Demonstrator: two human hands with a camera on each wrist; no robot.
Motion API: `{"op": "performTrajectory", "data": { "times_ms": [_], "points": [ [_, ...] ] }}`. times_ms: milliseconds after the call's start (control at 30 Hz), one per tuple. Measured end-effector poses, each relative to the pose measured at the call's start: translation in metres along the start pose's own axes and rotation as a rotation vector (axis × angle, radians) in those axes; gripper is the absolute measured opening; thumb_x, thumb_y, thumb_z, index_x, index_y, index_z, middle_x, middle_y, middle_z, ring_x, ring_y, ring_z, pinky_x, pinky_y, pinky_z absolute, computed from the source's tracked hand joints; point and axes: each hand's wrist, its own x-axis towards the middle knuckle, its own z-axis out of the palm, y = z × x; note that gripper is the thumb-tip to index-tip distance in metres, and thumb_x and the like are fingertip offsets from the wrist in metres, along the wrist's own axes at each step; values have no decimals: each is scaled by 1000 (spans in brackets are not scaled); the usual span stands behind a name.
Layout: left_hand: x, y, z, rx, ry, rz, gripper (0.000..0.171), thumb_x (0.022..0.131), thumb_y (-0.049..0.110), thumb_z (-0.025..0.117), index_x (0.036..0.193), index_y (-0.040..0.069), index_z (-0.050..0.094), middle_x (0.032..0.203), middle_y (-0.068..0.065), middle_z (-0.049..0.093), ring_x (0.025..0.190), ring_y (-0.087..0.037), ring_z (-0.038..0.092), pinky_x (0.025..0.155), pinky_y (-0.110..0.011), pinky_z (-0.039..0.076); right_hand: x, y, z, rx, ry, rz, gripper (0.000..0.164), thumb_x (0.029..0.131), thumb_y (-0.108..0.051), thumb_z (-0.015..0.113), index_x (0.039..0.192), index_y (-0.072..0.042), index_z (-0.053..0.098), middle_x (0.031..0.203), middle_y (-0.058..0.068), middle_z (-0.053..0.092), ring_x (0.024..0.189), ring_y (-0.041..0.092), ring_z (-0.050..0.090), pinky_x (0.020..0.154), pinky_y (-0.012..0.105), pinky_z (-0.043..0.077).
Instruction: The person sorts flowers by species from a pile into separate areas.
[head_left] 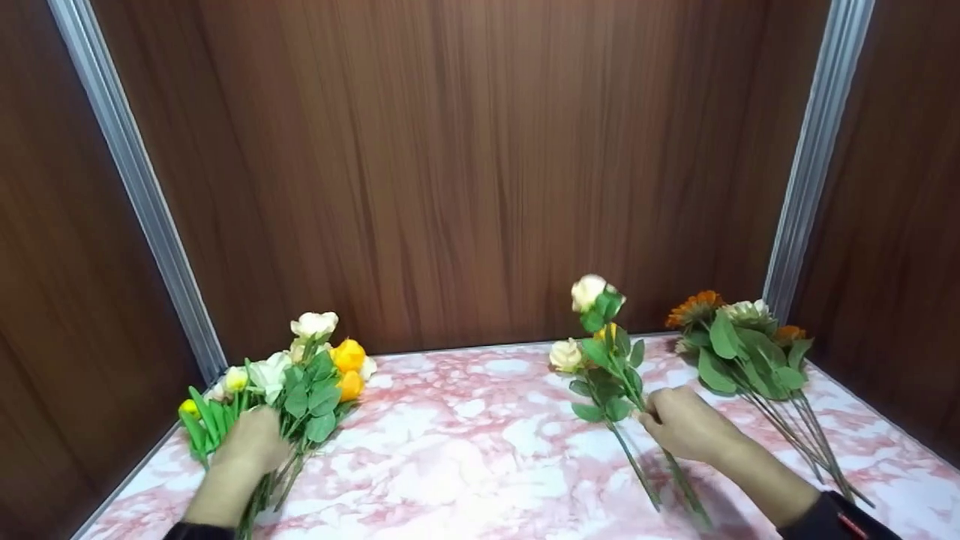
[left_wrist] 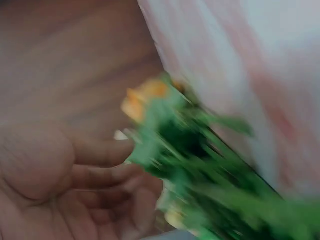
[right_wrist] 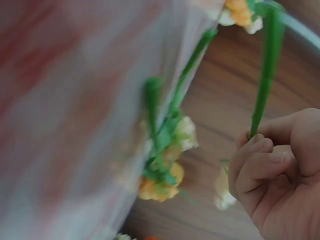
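We judge the work partway: right grip (head_left: 686, 425) pinches a cream rose (head_left: 589, 293) near the middle flowers (head_left: 565, 356) on the tabletop (head_left: 450, 465); right bunch (head_left: 757, 352) set down, left bunch (head_left: 311, 397) seemingly remaining. Left grip (head_left: 255, 439): holding, cannot tell.

At your ten o'clock, your left hand (head_left: 255, 442) covers part of a leafy flower bunch (head_left: 319, 397) with orange blooms (head_left: 349, 356) and a yellow tulip bud (head_left: 189, 409). At two, your right hand (head_left: 686, 424) grips a cream rose (head_left: 589, 294) by its stem, the head up toward one o'clock; a second cream rose (head_left: 566, 355) shows at that head's seven o'clock. Farther out at two, an orange-and-white flower bunch (head_left: 754, 352) lies on the pink-marbled tabletop (head_left: 465, 450); at twelve stands a wood-grain panel (head_left: 480, 187)
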Motion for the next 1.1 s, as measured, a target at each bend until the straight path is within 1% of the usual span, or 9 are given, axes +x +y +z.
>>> {"op": "performTrajectory", "data": {
  "times_ms": [133,267,400,533,600,667,900,1000,1100],
  "points": [
    [5,-17,2,57,-140,-18,25,72,8,65,88,-11,59,86,-28,62,83,-39,61,68,-46,51,0,12,3,3,-65,5,39,83,-13,59,49,-17,41,43,-11,32,40,5,31,45,21,32],
    [9,-18,6,63,-189,-28,17,73,2,60,87,-9,60,87,-26,63,84,-38,62,66,-43,50,-1,14,4,0,-83,17,41,80,-10,59,47,-18,37,40,-12,28,36,4,28,40,21,30],
    [9,-18,8,58,-167,-29,16,75,3,60,86,-8,60,88,-27,63,83,-37,62,65,-44,51,-1,15,3,-10,-93,9,34,77,-8,62,49,-16,44,43,-10,37,39,5,35,42,22,36],
    [8,-19,10,33,-117,-16,18,74,7,58,84,-8,60,84,-25,63,76,-32,61,62,-44,50,-1,16,2,29,-167,-23,11,75,-8,69,71,-7,59,59,-4,52,50,7,46,48,23,41],
    [7,-19,9,-1,-91,-7,14,73,8,56,78,-5,59,77,-21,62,69,-28,58,57,-40,48,-2,15,2,47,-201,-40,16,74,-9,73,82,-5,60,66,-1,52,51,7,47,48,22,41],
    [7,-17,7,-51,-75,-7,9,73,7,54,70,-2,56,69,-15,59,62,-25,55,52,-36,45,-2,14,2,61,-221,-55,20,74,-10,74,85,-4,58,66,-1,50,48,6,44,45,22,38],
    [3,9,-8,-194,45,16,24,74,11,53,54,14,40,53,1,35,50,-15,40,45,-28,32,-3,11,1,84,-214,-127,17,75,-10,71,84,-7,57,55,-5,48,42,3,41,42,21,37],
    [-1,30,-14,-288,92,9,22,78,12,54,57,12,45,47,3,40,43,-12,43,42,-26,34,-3,10,1,75,-207,-142,14,76,-11,70,83,-7,58,55,-6,49,44,2,43,44,20,38],
    [-10,56,-22,-413,95,20,10,82,12,54,75,5,57,57,-3,55,43,-13,51,43,-26,42,-3,3,0,59,-191,-152,10,79,-15,68,81,-10,60,59,-8,52,49,1,44,48,20,39]
  ]
}}
